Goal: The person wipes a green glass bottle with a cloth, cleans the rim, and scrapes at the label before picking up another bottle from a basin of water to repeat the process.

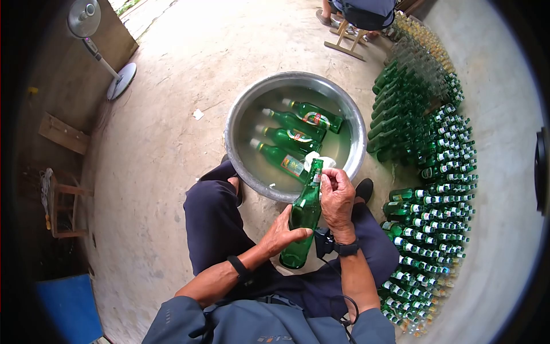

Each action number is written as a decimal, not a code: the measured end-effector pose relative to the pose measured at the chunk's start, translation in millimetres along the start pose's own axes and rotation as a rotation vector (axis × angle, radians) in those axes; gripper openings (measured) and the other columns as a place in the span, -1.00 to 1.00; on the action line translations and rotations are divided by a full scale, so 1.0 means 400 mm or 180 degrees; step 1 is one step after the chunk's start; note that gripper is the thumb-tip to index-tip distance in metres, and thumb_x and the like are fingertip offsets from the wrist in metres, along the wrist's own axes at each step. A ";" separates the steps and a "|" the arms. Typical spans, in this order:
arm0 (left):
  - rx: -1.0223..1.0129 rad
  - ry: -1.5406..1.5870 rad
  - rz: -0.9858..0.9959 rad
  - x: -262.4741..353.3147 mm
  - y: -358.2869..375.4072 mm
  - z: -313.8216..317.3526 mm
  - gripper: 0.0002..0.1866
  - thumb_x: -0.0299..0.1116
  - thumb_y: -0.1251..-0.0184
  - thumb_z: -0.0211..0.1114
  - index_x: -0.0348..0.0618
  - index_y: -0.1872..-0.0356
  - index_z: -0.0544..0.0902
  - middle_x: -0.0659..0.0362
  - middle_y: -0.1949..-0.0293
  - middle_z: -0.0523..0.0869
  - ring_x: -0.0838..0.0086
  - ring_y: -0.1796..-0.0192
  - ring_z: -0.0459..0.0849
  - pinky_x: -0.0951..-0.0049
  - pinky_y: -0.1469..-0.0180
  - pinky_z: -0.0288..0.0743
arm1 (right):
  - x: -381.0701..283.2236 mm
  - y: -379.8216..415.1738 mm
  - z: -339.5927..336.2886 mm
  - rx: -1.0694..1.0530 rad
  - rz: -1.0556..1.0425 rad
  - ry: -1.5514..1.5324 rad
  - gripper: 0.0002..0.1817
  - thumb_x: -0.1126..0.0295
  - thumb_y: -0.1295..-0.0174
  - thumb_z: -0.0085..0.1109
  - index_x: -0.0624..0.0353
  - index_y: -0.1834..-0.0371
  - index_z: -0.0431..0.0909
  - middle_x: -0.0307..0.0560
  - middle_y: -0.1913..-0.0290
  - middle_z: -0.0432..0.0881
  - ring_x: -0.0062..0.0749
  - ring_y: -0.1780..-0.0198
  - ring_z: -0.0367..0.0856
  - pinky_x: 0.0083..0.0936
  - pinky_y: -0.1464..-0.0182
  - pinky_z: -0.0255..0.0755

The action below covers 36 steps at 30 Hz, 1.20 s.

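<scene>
A green glass bottle (pixel 306 213) lies slanted across my lap, its neck pointing toward the basin. My left hand (pixel 282 234) wraps round the lower body of this bottle. At the neck, my right hand (pixel 338 198) pinches a small pale piece of label; the fingertips touch the glass there. Just beyond the bottle's mouth stands a wide metal basin (pixel 234 129) of cloudy water. Several labelled green bottles (pixel 295 137) lie side by side in it, partly under water. A white crumpled cloth or paper (pixel 322 162) rests by the basin's near inner side.
Many green bottles (pixel 427 215) are stacked along the right wall. At the far side a person (pixel 366 11) sits on a wooden-legged seat (pixel 345 43). A standing fan (pixel 120 80), a wooden stool (pixel 69 200) and a blue panel (pixel 71 307) are on the left. A paper scrap (pixel 198 114) lies on the floor.
</scene>
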<state>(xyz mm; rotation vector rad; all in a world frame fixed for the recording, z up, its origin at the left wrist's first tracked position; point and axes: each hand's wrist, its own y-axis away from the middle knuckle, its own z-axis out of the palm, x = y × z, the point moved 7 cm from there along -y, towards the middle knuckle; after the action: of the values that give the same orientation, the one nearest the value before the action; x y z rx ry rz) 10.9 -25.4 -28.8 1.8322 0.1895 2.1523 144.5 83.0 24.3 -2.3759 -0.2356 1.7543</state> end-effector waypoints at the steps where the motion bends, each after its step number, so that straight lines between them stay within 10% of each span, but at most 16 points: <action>1: 0.0036 0.0040 0.0038 0.004 0.000 -0.001 -0.15 -0.07 -0.09 0.49 -0.37 -0.35 0.39 -0.05 -0.18 0.59 0.28 -0.29 0.52 0.27 -0.41 0.33 | -0.018 -0.003 -0.002 -0.0071 -0.0084 0.0104 -0.88 0.62 -0.34 0.26 0.31 0.09 0.61 -0.07 0.22 0.65 -0.45 0.31 0.70 -0.49 0.23 0.60; 17: -0.0189 0.0492 -0.0333 -0.002 0.006 -0.012 -0.21 -0.13 -0.11 0.49 -0.37 -0.31 0.43 0.02 -0.03 0.66 0.38 -0.06 0.64 0.35 -0.13 0.56 | -0.100 -0.001 0.006 -0.0440 -0.0882 0.0786 -0.88 0.64 -0.22 0.29 0.24 0.21 0.63 0.06 0.29 0.65 0.04 0.30 0.70 -0.21 0.24 0.58; 36: 0.0058 0.0015 -0.0286 -0.045 0.009 -0.037 -0.27 -0.02 -0.03 0.50 -0.41 -0.09 0.50 0.05 0.21 0.66 0.42 0.22 0.65 0.39 0.18 0.57 | -0.085 0.040 0.025 -0.0764 -0.0728 0.0849 -0.92 0.59 -0.22 0.29 0.24 0.23 0.67 0.07 0.31 0.68 0.06 0.26 0.72 -0.17 0.21 0.59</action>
<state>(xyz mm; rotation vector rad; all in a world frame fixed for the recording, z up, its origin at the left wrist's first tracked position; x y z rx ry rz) -1.6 -33.2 -47.2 1.7932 0.2880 2.1008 125.5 60.1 49.2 -2.5894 -0.6816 1.3577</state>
